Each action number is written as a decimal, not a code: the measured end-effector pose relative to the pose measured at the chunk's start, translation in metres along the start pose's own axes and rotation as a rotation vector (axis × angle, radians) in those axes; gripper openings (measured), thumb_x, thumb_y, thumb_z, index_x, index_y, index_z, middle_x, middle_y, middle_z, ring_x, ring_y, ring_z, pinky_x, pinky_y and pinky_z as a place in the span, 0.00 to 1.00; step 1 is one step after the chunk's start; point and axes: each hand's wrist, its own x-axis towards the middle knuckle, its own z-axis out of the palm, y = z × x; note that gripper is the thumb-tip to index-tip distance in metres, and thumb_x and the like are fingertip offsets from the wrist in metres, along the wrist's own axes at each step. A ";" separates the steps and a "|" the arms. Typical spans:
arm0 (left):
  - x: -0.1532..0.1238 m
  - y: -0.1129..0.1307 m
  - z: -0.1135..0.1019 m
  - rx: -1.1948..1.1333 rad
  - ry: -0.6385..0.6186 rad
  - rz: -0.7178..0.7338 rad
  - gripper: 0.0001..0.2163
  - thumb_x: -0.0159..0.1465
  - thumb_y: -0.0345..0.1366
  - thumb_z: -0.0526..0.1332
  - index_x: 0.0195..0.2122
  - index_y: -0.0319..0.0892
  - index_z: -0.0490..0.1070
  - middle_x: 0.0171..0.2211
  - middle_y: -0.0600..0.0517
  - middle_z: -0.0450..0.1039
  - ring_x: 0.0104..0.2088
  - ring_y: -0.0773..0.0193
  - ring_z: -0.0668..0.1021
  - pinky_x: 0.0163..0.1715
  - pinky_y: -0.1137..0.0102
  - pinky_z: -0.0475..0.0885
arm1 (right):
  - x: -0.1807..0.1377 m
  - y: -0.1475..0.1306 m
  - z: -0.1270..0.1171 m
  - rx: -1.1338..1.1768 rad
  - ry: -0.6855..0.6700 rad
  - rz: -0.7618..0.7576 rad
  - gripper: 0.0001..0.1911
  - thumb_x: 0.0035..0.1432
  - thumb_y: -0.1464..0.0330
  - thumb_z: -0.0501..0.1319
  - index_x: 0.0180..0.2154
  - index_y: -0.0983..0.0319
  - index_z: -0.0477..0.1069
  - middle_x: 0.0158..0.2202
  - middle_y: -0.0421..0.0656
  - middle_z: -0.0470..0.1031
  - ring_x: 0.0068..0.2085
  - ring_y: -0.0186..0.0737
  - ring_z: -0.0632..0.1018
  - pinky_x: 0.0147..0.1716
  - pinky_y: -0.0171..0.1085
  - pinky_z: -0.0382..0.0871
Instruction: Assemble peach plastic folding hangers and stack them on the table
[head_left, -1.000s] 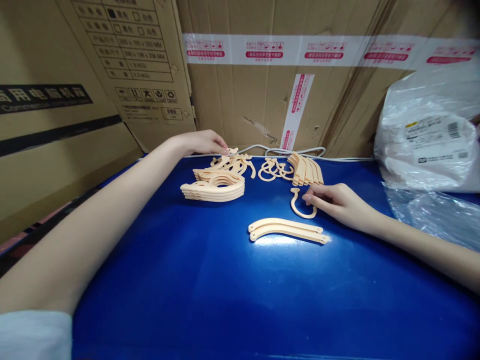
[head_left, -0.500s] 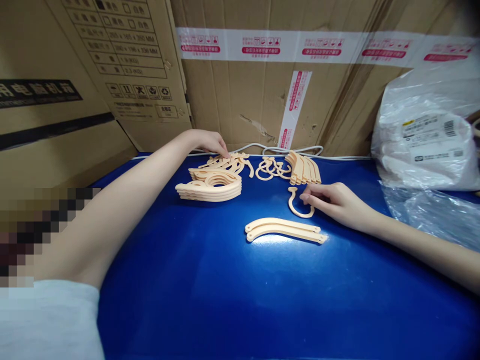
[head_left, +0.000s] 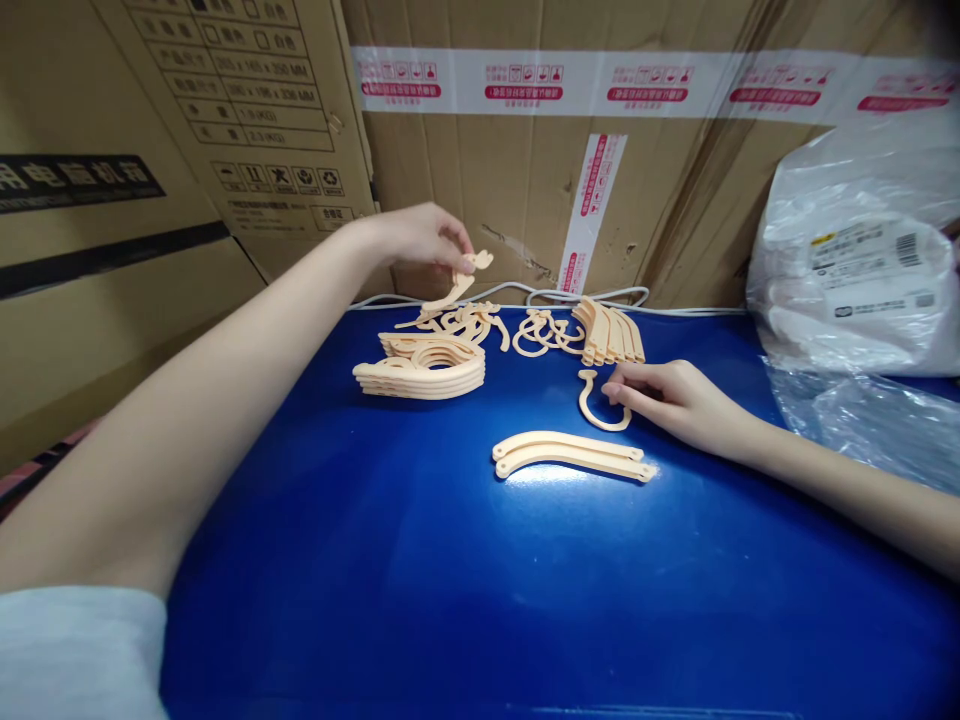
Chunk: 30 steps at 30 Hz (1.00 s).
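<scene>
My left hand [head_left: 435,242] is raised over a loose pile of beige plastic hanger pieces [head_left: 469,325], pinching a short, curved hanger piece [head_left: 455,292] whose notched end sticks out past the fingertips. In front of the pile lies a neat stack of folded beige hangers [head_left: 420,382]. My right hand [head_left: 660,392] rests on the table with thumb and forefinger closed on the curve of a beige hanger hook [head_left: 587,400], which lies flat. Nearer to me, two curved hanger arms [head_left: 570,455] lie side by side.
Several loose hooks [head_left: 534,335] and a row of hanger arms [head_left: 609,332] lie at the back of the blue table [head_left: 480,580]. A white cable [head_left: 682,311] runs behind them. Cardboard boxes [head_left: 465,170] wall off the back and left; a plastic-wrapped package [head_left: 862,270] stands right.
My left hand has lifted up off the pile, bringing a curved hanger piece with it. My right hand stays at the hook.
</scene>
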 end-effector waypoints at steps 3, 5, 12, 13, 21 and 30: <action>-0.018 0.037 -0.004 -0.120 0.096 0.185 0.19 0.57 0.44 0.63 0.48 0.39 0.73 0.38 0.53 0.77 0.38 0.66 0.75 0.40 0.69 0.67 | 0.000 0.001 0.001 0.003 0.001 -0.004 0.19 0.65 0.54 0.49 0.30 0.60 0.67 0.24 0.38 0.65 0.26 0.35 0.66 0.26 0.36 0.55; -0.028 0.061 0.002 -0.110 0.051 0.195 0.18 0.59 0.40 0.62 0.48 0.38 0.74 0.37 0.53 0.77 0.38 0.65 0.76 0.39 0.70 0.66 | 0.000 0.001 0.001 0.006 0.007 -0.008 0.19 0.65 0.54 0.50 0.30 0.60 0.67 0.23 0.38 0.65 0.26 0.36 0.66 0.26 0.35 0.56; -0.052 0.104 0.067 -0.054 -0.189 0.129 0.10 0.54 0.32 0.65 0.38 0.39 0.76 0.30 0.52 0.77 0.27 0.66 0.76 0.27 0.73 0.65 | 0.000 0.001 0.001 0.001 0.013 -0.010 0.19 0.65 0.54 0.50 0.29 0.60 0.66 0.23 0.37 0.64 0.25 0.35 0.65 0.25 0.35 0.55; -0.056 0.106 0.075 -0.041 -0.191 0.117 0.10 0.54 0.31 0.65 0.38 0.39 0.76 0.30 0.52 0.77 0.28 0.66 0.76 0.26 0.73 0.64 | 0.000 0.001 0.001 -0.003 0.013 -0.010 0.19 0.65 0.54 0.50 0.29 0.60 0.67 0.23 0.37 0.64 0.24 0.35 0.65 0.25 0.35 0.55; -0.051 0.099 0.103 0.115 -0.041 0.218 0.07 0.58 0.28 0.61 0.38 0.37 0.74 0.34 0.49 0.76 0.34 0.61 0.76 0.29 0.71 0.64 | 0.000 0.003 0.002 -0.001 0.025 -0.025 0.19 0.65 0.55 0.50 0.28 0.60 0.66 0.22 0.36 0.62 0.23 0.34 0.65 0.24 0.35 0.55; -0.046 0.095 0.117 0.130 0.024 0.236 0.05 0.58 0.30 0.63 0.36 0.38 0.74 0.36 0.49 0.75 0.36 0.61 0.75 0.31 0.71 0.64 | -0.001 0.003 0.002 -0.022 0.029 -0.035 0.18 0.65 0.56 0.50 0.29 0.60 0.66 0.22 0.37 0.63 0.23 0.34 0.65 0.24 0.35 0.54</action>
